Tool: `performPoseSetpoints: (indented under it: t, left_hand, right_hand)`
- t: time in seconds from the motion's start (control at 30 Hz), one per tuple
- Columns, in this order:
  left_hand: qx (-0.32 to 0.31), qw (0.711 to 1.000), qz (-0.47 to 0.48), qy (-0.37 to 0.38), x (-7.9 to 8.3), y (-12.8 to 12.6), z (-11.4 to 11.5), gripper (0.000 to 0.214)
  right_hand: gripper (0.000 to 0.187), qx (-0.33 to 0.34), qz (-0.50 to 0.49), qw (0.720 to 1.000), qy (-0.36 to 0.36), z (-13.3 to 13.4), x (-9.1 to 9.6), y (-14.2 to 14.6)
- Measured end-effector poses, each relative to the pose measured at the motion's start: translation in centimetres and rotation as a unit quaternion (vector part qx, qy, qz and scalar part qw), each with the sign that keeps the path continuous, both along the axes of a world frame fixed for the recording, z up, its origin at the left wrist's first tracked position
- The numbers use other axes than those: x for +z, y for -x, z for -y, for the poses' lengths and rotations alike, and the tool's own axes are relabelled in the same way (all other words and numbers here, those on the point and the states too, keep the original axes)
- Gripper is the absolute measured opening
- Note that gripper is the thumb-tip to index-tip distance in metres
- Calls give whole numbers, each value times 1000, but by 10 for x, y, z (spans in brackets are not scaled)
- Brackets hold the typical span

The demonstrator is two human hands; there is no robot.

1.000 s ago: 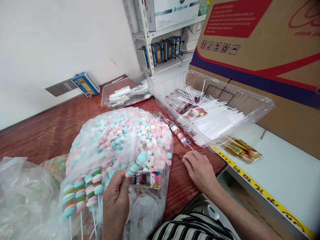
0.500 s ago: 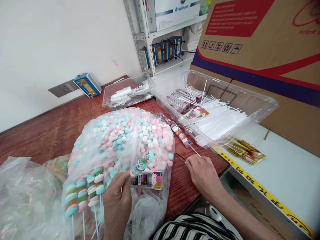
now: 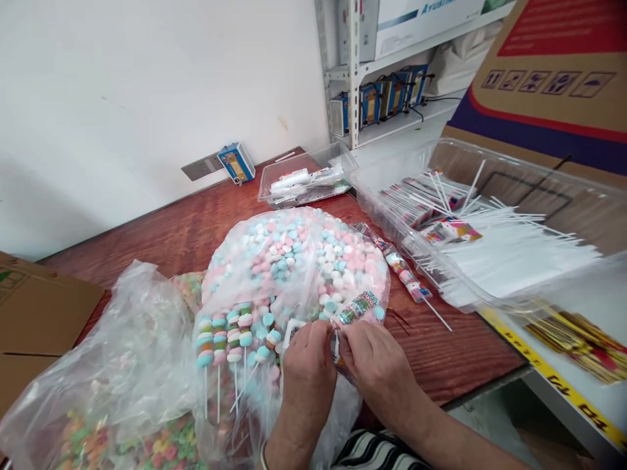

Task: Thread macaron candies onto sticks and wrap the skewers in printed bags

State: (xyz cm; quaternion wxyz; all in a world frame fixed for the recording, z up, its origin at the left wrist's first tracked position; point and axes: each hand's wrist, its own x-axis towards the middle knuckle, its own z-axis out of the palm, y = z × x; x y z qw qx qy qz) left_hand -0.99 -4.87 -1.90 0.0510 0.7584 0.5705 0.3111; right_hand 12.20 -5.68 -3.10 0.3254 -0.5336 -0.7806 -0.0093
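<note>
A marshmallow candy stick in a printed clear wrapper (image 3: 360, 307) points up and away to the right. My left hand (image 3: 311, 359) is closed round its lower end. Right beside it, my right hand (image 3: 375, 356) pinches at the wrapper's bottom; what its fingertips hold is hidden. Both hands are over a large clear bag of pink, white and blue marshmallows (image 3: 289, 251). Left of them, several unwrapped marshmallow sticks (image 3: 219, 339) lie on the bag. A few thin twist ties (image 3: 399, 320) are on the table to the right, near a finished-looking wrapped candy stick (image 3: 406, 274).
A clear tray (image 3: 406, 245) holds white sticks and printed wrappers at right. Behind is a smaller tray (image 3: 264, 189). Gold twist ties (image 3: 578, 336) lie on the white shelf edge. Bagged gummy rings (image 3: 166, 447) and a cardboard box (image 3: 44, 307) are at left.
My right hand has moved left from the twist ties to meet my left hand at the wrapper's lower end. The view has swung left, so things appear further right.
</note>
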Motion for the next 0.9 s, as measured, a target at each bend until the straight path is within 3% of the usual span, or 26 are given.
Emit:
performPoseSetpoints:
  t: [0.2,0.33,0.4,0.5,0.57,0.63,0.7,0.77,0.83,0.9]
  left_hand:
    - [-12,999,51,12,-3,3,1,21]
    - [28,969,226,93,-3,1,-1,18]
    - [49,907,377,183,-2,-2,-4,14]
    - [47,730,615,293,-2,-9,-9,16]
    - [29,623,711,324,-2,-13,-12,21]
    - [13,565,752,339,-1,-15,-13,23]
    - [4,542,767,344,-1,-16,-13,23]
    - [6,537,769,346,-1,-17,-12,24]
    - [13,554,757,344,-2,-17,-11,25]
    - [19,607,720,336,-4,-17,-10,24]
  right_hand:
    - [28,11,1,1000,-20,-1,-5,4]
    - [26,0,-22,998,-56,-4,-5,7]
    - [23,-4,-38,997,-65,-7,-7,8]
    - [20,2,-113,993,-40,-13,-10,8]
    - [15,26,-203,979,17,-18,-10,5]
    - [9,50,-276,957,80,-23,-8,1]
    - [5,61,-313,940,121,-27,-4,-3]
    - [7,79,-330,927,162,-29,0,-6]
    - [11,95,-341,912,209,-31,3,-8]
    - [16,91,-340,905,238,-31,6,-9]
